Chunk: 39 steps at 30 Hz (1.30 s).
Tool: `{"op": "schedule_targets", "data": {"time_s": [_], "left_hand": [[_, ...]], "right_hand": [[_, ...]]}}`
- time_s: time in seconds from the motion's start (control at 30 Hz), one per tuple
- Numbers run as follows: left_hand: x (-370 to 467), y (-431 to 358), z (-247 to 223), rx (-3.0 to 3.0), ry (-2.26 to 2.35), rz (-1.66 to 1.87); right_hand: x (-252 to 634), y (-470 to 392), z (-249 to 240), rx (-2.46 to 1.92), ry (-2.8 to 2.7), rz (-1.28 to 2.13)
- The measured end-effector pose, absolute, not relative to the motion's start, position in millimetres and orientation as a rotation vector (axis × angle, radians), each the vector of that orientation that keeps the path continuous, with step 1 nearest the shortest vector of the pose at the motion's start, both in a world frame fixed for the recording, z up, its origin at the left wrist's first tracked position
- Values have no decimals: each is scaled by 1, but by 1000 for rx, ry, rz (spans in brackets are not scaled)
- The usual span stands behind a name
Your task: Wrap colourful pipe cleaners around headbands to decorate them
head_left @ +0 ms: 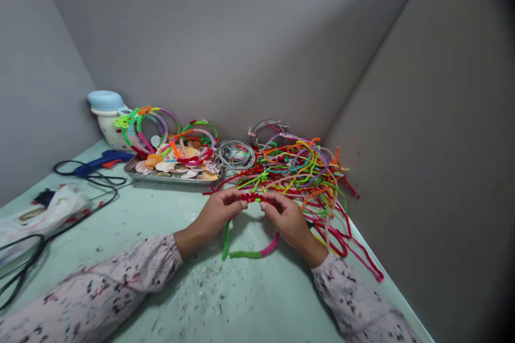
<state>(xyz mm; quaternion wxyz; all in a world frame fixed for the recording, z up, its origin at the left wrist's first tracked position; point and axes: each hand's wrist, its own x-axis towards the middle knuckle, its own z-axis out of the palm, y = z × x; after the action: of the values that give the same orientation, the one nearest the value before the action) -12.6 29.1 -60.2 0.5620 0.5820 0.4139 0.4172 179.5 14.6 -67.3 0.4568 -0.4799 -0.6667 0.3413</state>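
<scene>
Between my two hands is a headband wrapped in pipe cleaner [248, 254], its green and pink lower part curving below my fingers. At its top, a red pipe-cleaner piece [251, 198] with a bit of bright green stretches from one hand to the other. My left hand [221, 209] pinches the left end of this red part, thumb and fingertips together. My right hand [286, 215] pinches the right end the same way. Just beyond my fingers, a bright green pipe-cleaner piece [259, 182] lies at the near edge of a tangled heap.
Colourful pipe cleaners [309, 166] pile up at the back right. Scissors [330, 236] lie partly under them. A metal tray [173, 181] holds shells and wrapped hoops, beside coiled wire hoops [236, 154]. At left are a blue glue gun [94, 165], black cord, a plastic bag [52, 209] and a blue-lidded container [107, 118].
</scene>
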Motion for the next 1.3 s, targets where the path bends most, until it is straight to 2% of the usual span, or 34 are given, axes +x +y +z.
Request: {"op": "schedule_targets", "data": {"time_s": [0.13,0.43,0.77,1.13,1.3], "left_hand": [[-11,25,-57,1386,956,984],[-13,24,-57,1359,918,981],[-11,22,-55,1388,914,1013],[-10,18,-53,1386,918,1032],[-8,17,-52,1343,886,1034]], "right_hand": [[175,12,-64,-1176,-1582,886],[170,7,-57,-1087,-1338,1252],[161,3,-59,-1135,-1404,1108],[158,0,-53,-1058,-1232,1316],[157,0,-52,-1142,-1329,1157]]}}
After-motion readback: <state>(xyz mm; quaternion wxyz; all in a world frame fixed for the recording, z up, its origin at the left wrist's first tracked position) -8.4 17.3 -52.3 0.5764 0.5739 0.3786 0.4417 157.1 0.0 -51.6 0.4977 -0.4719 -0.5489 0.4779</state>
